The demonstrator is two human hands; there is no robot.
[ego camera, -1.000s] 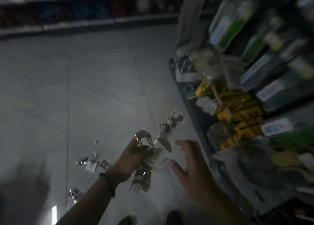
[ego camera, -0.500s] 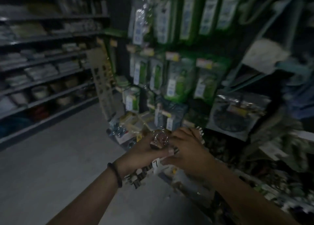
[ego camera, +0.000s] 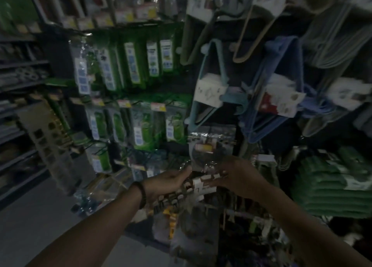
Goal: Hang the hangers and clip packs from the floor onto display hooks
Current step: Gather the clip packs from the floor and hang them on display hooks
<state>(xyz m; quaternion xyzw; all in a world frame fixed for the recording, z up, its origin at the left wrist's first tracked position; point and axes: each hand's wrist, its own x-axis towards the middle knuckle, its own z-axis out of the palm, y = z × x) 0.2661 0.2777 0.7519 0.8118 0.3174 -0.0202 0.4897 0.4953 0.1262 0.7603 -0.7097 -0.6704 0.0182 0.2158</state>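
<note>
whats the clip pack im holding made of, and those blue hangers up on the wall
The clip pack looks like shiny metal clips, going by the pale glints at the hooks, with a white paper or card label. The blue hangers are probably matte plastic, with thick, even-coloured bars. The picture is dim and blurred, so neither is certain.

The whole shop is dark and smeared, so the words on the green packs (ego camera: 138, 125) and the little price tags (ego camera: 158, 106) cannot be read. The clip pack (ego camera: 202, 184) is a blurry shine; the left grip (ego camera: 167, 183) covers part of it, and the clips are too fuzzy to count. It is too dark to tell if the right grip (ego camera: 239, 177) pinches the white card (ego camera: 209, 178) or only touches it. The hangers (ego camera: 271, 97) run off the top and right edges. Both arms (ego camera: 90, 232) are cut off at the bottom edge. The things on the shelves (ego camera: 22, 81) at the left are only grey blobs
</note>
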